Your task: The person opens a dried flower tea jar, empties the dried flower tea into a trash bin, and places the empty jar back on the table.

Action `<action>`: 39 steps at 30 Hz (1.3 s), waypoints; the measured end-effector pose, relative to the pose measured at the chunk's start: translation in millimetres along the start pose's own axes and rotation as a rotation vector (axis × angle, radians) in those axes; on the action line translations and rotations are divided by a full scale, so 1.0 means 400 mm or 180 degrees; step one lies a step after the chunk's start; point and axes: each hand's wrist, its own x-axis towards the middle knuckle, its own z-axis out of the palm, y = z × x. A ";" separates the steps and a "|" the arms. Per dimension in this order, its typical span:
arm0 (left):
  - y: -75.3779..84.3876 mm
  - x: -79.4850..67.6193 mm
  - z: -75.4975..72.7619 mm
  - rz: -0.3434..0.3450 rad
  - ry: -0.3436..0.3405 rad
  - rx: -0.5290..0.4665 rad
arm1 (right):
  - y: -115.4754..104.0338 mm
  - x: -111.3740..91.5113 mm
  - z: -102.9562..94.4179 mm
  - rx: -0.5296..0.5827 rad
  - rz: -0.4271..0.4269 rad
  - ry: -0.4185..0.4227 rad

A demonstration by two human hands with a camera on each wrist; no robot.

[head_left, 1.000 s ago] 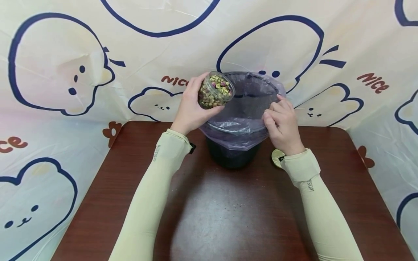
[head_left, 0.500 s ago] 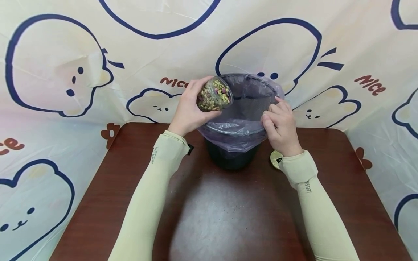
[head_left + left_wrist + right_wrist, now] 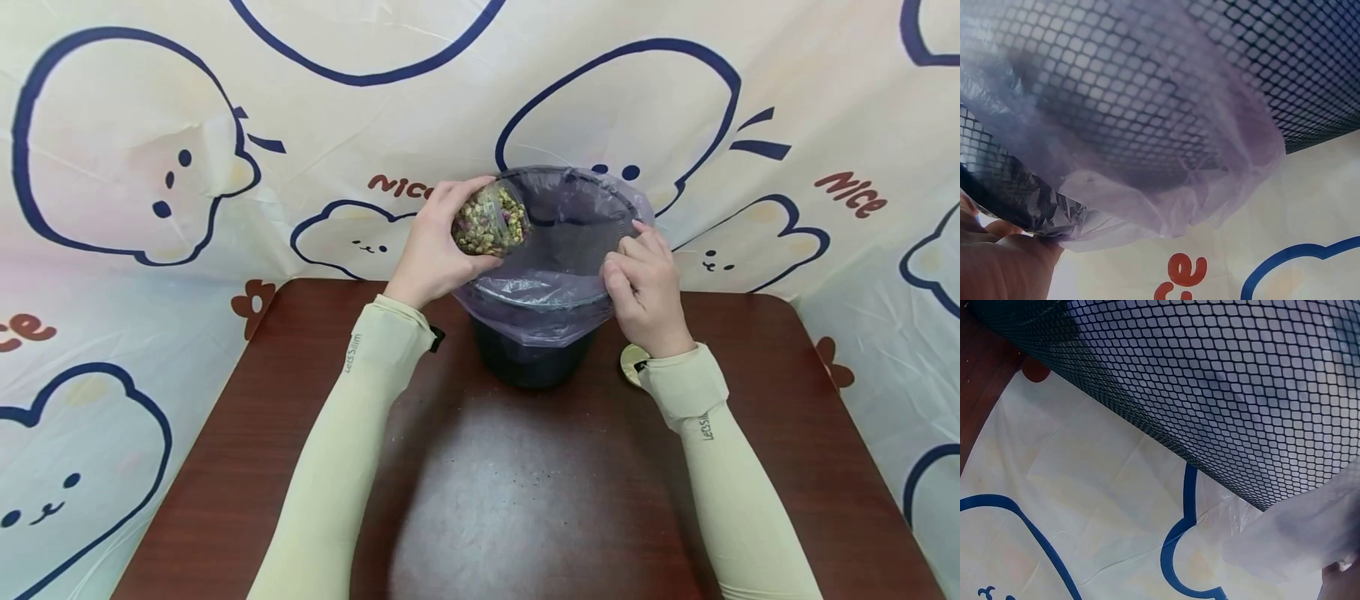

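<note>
Tipping further over than a second ago, the clear round jar (image 3: 471, 235) of dried yellow-green and pink buds (image 3: 512, 218) is now turning its mouth toward the inside of the dark round mesh bin (image 3: 534, 365). Of the two hands, the person's left hand (image 3: 433, 250) is gripping the jar, fingers and thumb wrapping round it, and is holding it at the left side of the bin's opening. Across from it, the right hand (image 3: 648, 292) is pinching the thin translucent purple plastic bag (image 3: 551, 321) at the rim. That bag is lining the bin and hanging in folds over its outside. The bin is standing on the dark reddish-brown wooden counter (image 3: 487, 517), and a pale yellow-green round disc (image 3: 631, 367) is lying near it, partly hidden by the right cuff.
</note>
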 end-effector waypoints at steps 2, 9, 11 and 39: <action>0.002 0.000 0.000 0.0003 -0.0001 -0.0008 | 0.000 0.001 -0.001 -0.0004 0.0001 0.0007; 0.005 0.001 -0.001 -0.0020 -0.0036 -0.0001 | 0.000 0.000 -0.001 -0.0022 0.0014 0.0019; 0.005 0.001 -0.001 -0.0028 -0.0052 0.0013 | 0.000 -0.001 -0.001 -0.0020 0.0015 0.0022; 0.013 0.008 -0.006 -0.0107 -0.0159 0.0065 | 0.003 -0.001 0.004 -0.0005 -0.0012 0.0041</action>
